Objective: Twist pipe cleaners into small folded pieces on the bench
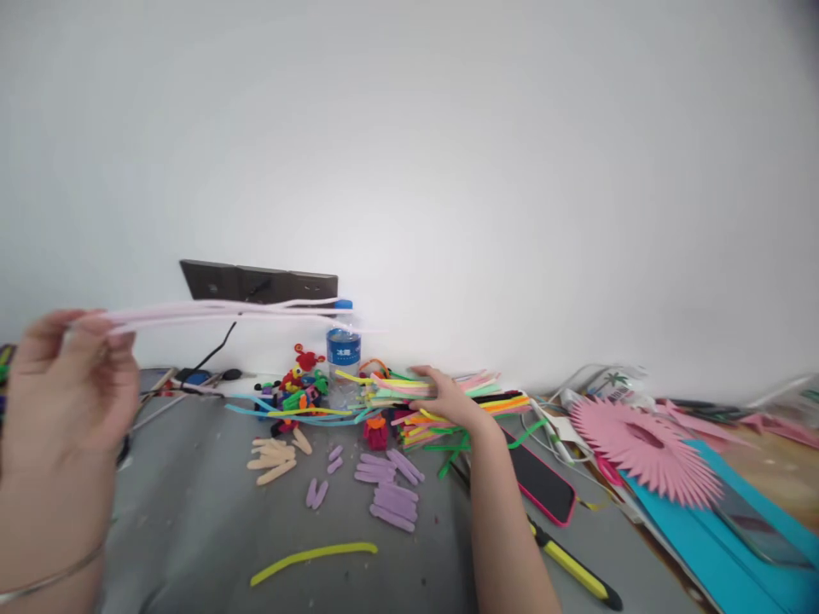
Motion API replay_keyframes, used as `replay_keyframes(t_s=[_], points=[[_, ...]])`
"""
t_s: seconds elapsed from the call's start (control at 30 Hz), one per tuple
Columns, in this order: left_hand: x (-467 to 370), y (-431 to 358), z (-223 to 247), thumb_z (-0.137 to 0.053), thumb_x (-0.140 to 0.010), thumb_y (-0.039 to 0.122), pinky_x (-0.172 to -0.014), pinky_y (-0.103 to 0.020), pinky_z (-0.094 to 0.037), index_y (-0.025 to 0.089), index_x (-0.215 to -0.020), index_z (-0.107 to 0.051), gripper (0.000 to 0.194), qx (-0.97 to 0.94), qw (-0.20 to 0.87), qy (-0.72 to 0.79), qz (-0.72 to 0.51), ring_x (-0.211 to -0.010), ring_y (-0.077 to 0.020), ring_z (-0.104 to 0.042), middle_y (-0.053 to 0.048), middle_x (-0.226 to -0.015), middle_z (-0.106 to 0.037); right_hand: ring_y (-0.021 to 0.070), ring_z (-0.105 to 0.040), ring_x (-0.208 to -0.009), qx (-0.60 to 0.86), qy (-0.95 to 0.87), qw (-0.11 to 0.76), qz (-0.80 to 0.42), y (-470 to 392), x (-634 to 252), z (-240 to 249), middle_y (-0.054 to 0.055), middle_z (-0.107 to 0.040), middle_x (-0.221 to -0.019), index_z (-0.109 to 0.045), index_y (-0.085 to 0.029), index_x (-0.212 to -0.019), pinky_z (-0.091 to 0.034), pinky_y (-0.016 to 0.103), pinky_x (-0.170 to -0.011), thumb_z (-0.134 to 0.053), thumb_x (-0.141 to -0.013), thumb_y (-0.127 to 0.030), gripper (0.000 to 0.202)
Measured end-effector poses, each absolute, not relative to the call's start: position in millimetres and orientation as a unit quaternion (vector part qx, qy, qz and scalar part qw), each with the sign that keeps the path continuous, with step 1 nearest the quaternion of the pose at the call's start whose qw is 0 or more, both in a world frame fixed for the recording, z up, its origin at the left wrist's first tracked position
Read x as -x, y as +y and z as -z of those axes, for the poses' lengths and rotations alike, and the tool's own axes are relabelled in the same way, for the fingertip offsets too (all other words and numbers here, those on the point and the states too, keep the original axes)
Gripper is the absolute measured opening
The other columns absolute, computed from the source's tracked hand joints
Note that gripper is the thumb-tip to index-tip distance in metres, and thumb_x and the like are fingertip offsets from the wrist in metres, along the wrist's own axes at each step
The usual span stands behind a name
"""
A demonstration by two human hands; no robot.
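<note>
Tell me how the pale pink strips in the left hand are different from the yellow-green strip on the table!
The pale pink strips are several together; the yellow-green strip is just one. The left hand holds the pale pink strips up, while the yellow-green strip lies on the gray table. Both kinds are long and thin.

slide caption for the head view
Left hand holding pale strips aloft, right hand at a colourful bundle near a bottle.

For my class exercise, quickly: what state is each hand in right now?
Left hand: closed, holding pale stems.
Right hand: on the coloured stems; grip open or closed cannot be told.
</note>
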State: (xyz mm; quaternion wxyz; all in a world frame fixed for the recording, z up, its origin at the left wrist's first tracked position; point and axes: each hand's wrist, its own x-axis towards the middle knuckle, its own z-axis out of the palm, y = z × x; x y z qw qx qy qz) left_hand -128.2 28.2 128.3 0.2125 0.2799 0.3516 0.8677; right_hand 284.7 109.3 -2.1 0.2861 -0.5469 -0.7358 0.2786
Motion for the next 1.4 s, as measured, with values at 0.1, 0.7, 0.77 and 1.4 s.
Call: replay_keyframes(t_s=[0.1,0.7,0.77,1.4], points=[[133.7,21.5,-116.9,-0.094,-0.027,0.011,-0.042,-0.004,-0.049,0.019,-0.064,-0.061,0.05,-0.262,0.316,0.344,-0.844,-0.053,-0.0041,-0.054,0.007,-0.059,-0.061,0.0271,-0.047,-0.129,0.51,-0.732,0.379,-0.246,92.6,-274.6,-36.2,0.009,-0.057,-0.133,-0.057,-0.023,-0.124,-0.031,0.047,-0.112,-0.066,-0.08,-0.042,0.049],[118.6,38.4,-65.9,-0.08,-0.061,0.001,-0.06,-0.007,-0.055,0.011,-0.071,-0.067,0.019,-0.221,0.381,0.417,-0.795,-0.061,-0.005,-0.066,0.001,-0.066,-0.07,0.0053,-0.035,-0.046,0.163,-0.629,0.1,-0.754,38.4,-131.8,-49.3,-0.009,-0.04,-0.055,-0.059,-0.015,-0.092,-0.032,0.019,-0.048,-0.063,-0.082,-0.054,0.04],[124.0,38.9,-62.0,-0.072,-0.07,-0.003,-0.065,-0.006,-0.054,0.012,-0.075,-0.065,0.016,-0.183,0.369,0.411,-0.813,-0.064,-0.0031,-0.065,0.002,-0.07,-0.07,0.0046,-0.021,-0.046,0.179,-0.62,0.099,-0.757,43.7,-139.9,-50.2,-0.01,-0.028,-0.055,-0.056,-0.015,-0.08,-0.022,0.018,-0.045,-0.06,-0.084,-0.054,0.039],[70.7,-9.5,-41.4,-0.074,-0.073,0.046,-0.056,-0.023,-0.048,0.016,-0.074,-0.072,0.03,-0.553,0.479,0.498,-0.466,-0.059,-0.0148,-0.059,-0.003,-0.062,-0.066,0.0143,-0.053,-0.076,0.281,-0.808,0.229,-0.465,14.0,-116.4,-56.3,0.001,-0.061,-0.083,-0.058,-0.018,-0.089,-0.039,0.024,-0.07,-0.041,-0.096,-0.028,0.021]])
